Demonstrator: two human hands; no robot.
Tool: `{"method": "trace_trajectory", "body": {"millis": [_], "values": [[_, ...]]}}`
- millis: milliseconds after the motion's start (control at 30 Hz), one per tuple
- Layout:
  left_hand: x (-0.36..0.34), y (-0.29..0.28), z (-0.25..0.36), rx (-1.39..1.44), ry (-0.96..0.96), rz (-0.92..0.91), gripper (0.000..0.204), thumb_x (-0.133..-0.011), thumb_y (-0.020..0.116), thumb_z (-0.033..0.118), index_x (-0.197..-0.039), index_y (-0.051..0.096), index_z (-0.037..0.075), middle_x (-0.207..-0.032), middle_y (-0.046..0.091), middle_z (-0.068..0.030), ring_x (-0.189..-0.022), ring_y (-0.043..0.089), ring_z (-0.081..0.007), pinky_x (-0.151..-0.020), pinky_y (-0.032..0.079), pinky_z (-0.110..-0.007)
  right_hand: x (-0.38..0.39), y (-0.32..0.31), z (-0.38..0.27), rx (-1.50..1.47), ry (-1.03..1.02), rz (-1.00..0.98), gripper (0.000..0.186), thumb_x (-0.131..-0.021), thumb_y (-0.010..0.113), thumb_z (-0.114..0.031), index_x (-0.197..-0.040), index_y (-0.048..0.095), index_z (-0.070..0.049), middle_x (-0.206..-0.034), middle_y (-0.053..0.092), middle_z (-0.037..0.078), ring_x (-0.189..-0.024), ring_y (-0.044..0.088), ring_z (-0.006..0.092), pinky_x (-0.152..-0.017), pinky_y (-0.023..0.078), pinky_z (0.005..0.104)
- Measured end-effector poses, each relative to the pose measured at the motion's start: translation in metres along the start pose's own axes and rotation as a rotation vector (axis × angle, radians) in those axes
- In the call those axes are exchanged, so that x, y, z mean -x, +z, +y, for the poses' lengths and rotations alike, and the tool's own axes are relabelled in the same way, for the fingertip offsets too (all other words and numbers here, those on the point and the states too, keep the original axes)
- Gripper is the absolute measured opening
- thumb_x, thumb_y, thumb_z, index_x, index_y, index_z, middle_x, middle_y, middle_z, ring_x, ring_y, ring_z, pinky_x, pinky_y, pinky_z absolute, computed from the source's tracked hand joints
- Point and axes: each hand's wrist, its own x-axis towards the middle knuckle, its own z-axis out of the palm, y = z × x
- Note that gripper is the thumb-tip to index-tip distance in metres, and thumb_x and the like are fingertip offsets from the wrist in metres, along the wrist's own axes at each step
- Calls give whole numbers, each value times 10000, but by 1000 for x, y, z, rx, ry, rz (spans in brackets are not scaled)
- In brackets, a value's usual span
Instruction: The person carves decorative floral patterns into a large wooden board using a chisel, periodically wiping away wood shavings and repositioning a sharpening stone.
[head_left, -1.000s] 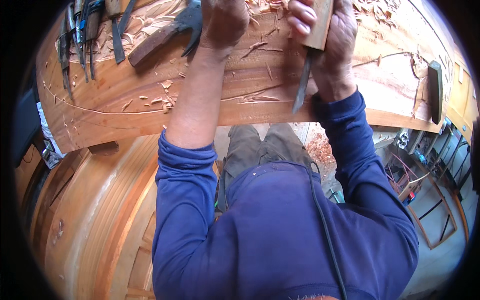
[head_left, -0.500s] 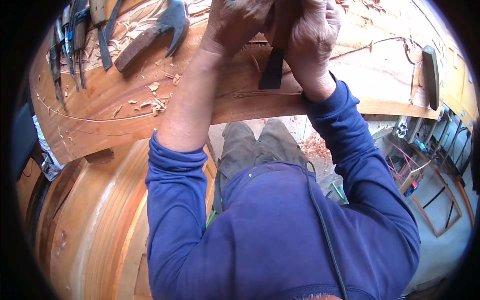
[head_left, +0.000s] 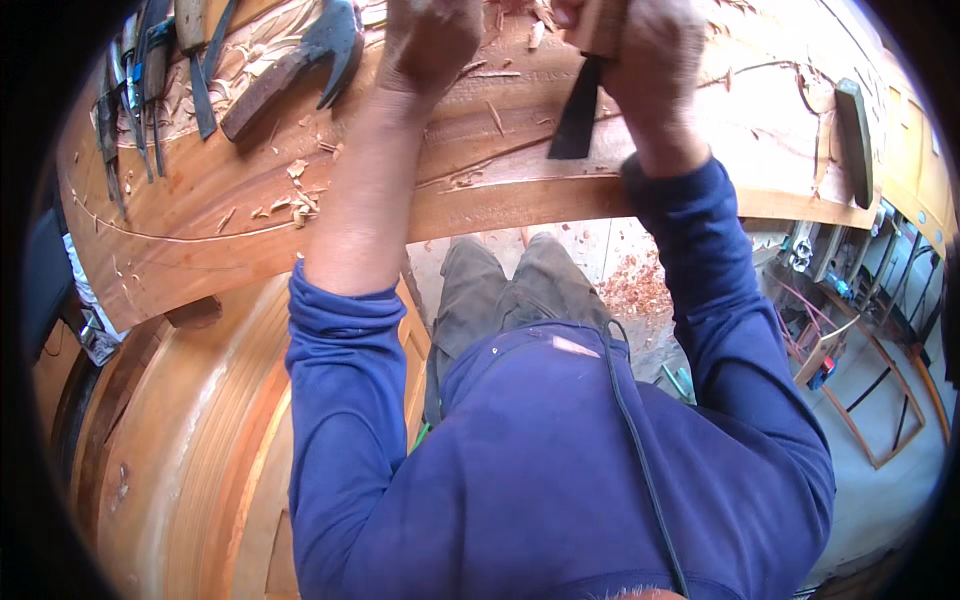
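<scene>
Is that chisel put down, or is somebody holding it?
Held: the right hand grips its wooden handle, with the dark blade sticking out.

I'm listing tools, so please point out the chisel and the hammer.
Chisel (head_left: 579, 112): head view, on its dark flat blade.
Hammer (head_left: 280, 84): head view, on its brown handle.

Glare whitens the wooden board (head_left: 465, 135) rightward; fisheye rim blackened

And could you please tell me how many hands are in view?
2: the left hand, partly cut off by the top edge, over the wooden panel; and the right hand, farther right, gripping the wooden-handled chisel. Any others beyond the frame would not show.
</scene>
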Motion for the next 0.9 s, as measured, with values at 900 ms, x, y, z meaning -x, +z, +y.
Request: {"method": "trace_trajectory", "body": {"millis": [900], "values": [[3,18,0,180,-181,83,562,-1121,375,416,-1458,534,-5,-1136,722,-162,-961,733,-219,-851,595,-346,16,-23,-4,-215,87,-140,652,-1081,466,-667,-897,650,-69,-627,599,41,-512,596,151,-477,488,265]]}}
